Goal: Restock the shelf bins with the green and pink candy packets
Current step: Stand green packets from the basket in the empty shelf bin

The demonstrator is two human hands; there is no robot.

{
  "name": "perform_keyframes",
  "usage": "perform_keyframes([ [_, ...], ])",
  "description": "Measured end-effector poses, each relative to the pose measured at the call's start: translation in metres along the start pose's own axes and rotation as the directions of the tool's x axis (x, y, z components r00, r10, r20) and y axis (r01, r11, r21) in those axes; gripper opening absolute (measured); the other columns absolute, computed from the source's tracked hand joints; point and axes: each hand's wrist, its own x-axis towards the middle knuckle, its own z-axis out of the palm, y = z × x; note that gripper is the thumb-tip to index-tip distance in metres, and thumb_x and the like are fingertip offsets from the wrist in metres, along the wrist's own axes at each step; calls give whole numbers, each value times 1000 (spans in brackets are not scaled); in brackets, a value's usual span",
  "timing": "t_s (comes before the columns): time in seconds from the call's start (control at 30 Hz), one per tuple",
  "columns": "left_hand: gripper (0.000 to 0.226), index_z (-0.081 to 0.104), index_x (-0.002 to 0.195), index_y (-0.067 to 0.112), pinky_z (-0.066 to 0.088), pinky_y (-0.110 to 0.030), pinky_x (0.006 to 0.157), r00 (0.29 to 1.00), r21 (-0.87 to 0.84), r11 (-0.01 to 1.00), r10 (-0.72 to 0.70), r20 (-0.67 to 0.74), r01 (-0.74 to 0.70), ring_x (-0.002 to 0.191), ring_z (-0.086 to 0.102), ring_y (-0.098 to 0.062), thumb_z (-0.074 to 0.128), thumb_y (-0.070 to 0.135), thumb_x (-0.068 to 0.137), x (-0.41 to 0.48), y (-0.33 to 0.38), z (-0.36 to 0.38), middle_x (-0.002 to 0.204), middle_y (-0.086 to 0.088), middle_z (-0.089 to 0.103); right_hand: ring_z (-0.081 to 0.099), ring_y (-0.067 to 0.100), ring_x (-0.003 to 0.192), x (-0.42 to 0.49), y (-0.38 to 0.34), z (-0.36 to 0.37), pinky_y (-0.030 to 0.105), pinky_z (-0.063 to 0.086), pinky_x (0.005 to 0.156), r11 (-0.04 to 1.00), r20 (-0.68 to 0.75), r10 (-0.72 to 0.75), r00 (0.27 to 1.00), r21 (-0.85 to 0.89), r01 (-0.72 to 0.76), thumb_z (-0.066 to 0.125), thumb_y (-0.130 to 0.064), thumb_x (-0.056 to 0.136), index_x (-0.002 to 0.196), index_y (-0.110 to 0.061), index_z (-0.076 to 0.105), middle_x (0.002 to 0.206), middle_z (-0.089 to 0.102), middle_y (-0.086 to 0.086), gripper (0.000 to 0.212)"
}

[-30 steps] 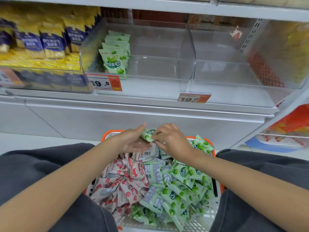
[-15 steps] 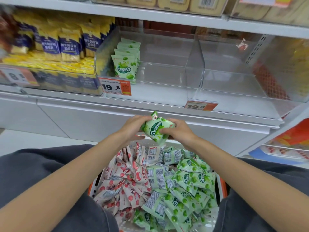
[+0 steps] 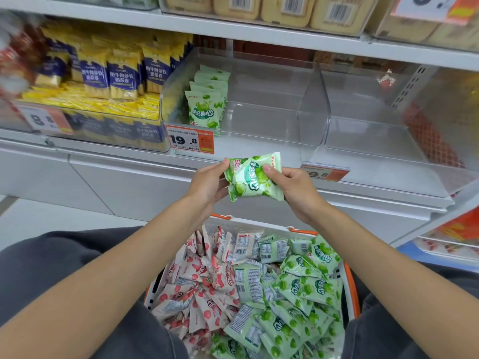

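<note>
A green candy packet (image 3: 252, 177) is held sideways between both hands, above the basket and just below the shelf edge. My left hand (image 3: 207, 183) grips its left end and my right hand (image 3: 294, 189) pinches its right end. Below, a white and orange basket (image 3: 350, 286) between my knees holds pink packets (image 3: 207, 288) on its left side and green packets (image 3: 303, 296) on its right. On the shelf, the left clear bin (image 3: 261, 141) has a row of upright green packets (image 3: 206, 107) at its left side. The right clear bin (image 3: 370, 151) holds no packets.
Yellow and blue snack bags (image 3: 116, 79) fill the bin to the left. Orange price tags (image 3: 191, 139) hang on the bin fronts. A clear divider wall (image 3: 315, 110) separates the two bins. The upper shelf carries beige packs (image 3: 285, 7).
Both hands have lifted a green packet out of the basket up toward the shelf edge. The view has tilted up, showing more of the shelves.
</note>
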Motion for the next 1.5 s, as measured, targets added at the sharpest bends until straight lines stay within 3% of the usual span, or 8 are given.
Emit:
perform_keyframes([
  [0.17,29,67,82,14,60,-35,77,979,113,981,172,-112,-160,76,71,-18,55,33,99,5,23,-11,84,-3,74,70,19,81,1,-17,-1,31,60,76,996,132,-46,990,-63,55,70,-10,86,101,-4,70,93,75,9,16],
  [0.27,45,64,81,6,53,-43,81,954,223,941,282,-106,-253,77,61,-23,57,49,91,10,37,-23,82,-9,65,66,9,64,10,-32,4,23,59,63,992,40,-117,992,-39,119,67,3,85,87,-5,70,73,72,2,9],
  [0.37,31,65,86,3,60,-30,70,940,153,942,319,-120,-300,82,69,-19,50,25,102,10,61,-22,89,-11,69,60,4,58,29,-63,15,21,57,59,954,10,-246,969,-177,244,63,3,89,80,-12,68,69,66,1,19],
  [0.6,47,67,89,9,50,-23,57,903,335,900,365,-227,-279,63,62,-13,34,38,105,33,103,-50,79,-5,69,62,15,71,95,-138,47,36,55,73,583,-1,-633,774,-659,476,58,-11,88,84,-18,67,73,62,-10,12],
  [0.8,43,66,85,7,41,-19,47,938,236,964,188,-292,-120,52,51,-10,35,29,105,45,112,-58,71,-5,65,65,23,93,154,-117,97,32,52,83,388,177,-454,873,-843,372,55,-9,91,95,-10,72,98,71,8,17],
  [1.1,41,62,79,9,39,-16,43,956,212,971,159,-247,-107,52,49,-10,35,25,104,46,111,-48,67,-2,62,53,18,99,173,-89,119,23,43,78,774,-136,-141,981,-633,24,76,-16,80,118,-3,51,105,53,3,48],
  [1.27,39,63,78,9,40,-17,46,953,206,973,157,-258,-105,52,50,-9,37,23,102,46,110,-47,67,-2,62,57,22,113,178,-86,121,35,50,98,772,-160,172,972,-591,-234,86,-22,72,126,0,43,115,54,4,72],
  [1.5,39,65,82,9,41,-18,48,956,212,973,145,-254,-91,53,51,-9,37,26,103,46,108,-48,67,-2,64,53,30,115,183,-85,133,28,43,74,720,-137,-195,971,-692,47,77,-2,76,142,-14,23,131,43,15,86],
])
